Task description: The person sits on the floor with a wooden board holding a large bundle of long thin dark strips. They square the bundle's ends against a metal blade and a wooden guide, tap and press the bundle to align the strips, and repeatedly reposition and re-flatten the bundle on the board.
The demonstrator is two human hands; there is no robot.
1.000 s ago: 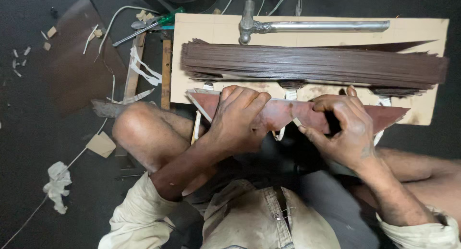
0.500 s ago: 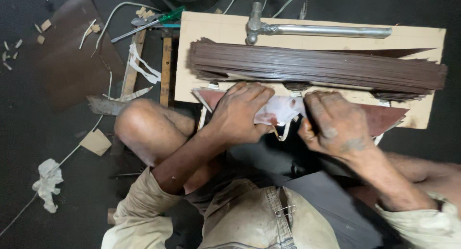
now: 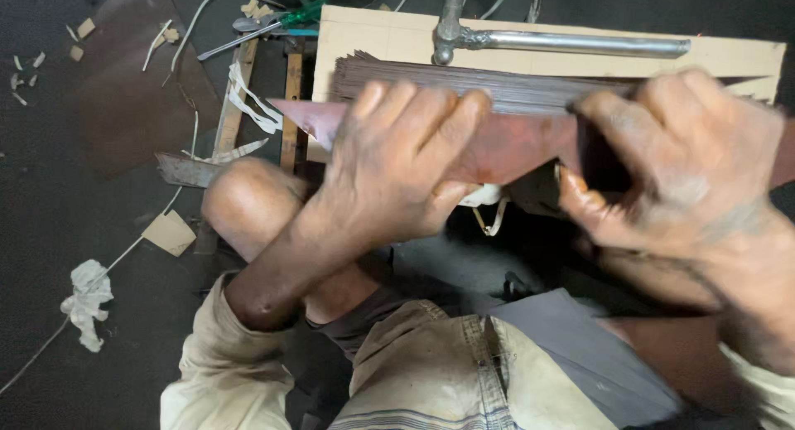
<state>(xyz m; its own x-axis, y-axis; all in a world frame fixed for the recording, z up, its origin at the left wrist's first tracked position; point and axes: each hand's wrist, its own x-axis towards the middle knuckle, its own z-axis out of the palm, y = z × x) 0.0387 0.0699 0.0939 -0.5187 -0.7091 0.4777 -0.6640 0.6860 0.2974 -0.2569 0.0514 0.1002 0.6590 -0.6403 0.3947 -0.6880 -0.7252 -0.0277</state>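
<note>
Gripping a long reddish-brown leather strip [image 3: 505,152] from both sides, the left hand [image 3: 397,169] lies flat over it with fingers spread and curled across the top edge, while the right hand [image 3: 679,165] pinches the strip's other stretch between thumb and bent fingers — held up just in front of a stack of dark thin strips [image 3: 497,89] on a pale board [image 3: 389,36]. It looks light, thin and pliable, likely to sag unless held near both ends. Beyond the hands a hammer [image 3: 530,39] rests — forearms angled inward, left wrist over the bent knee [image 3: 248,202].
</note>
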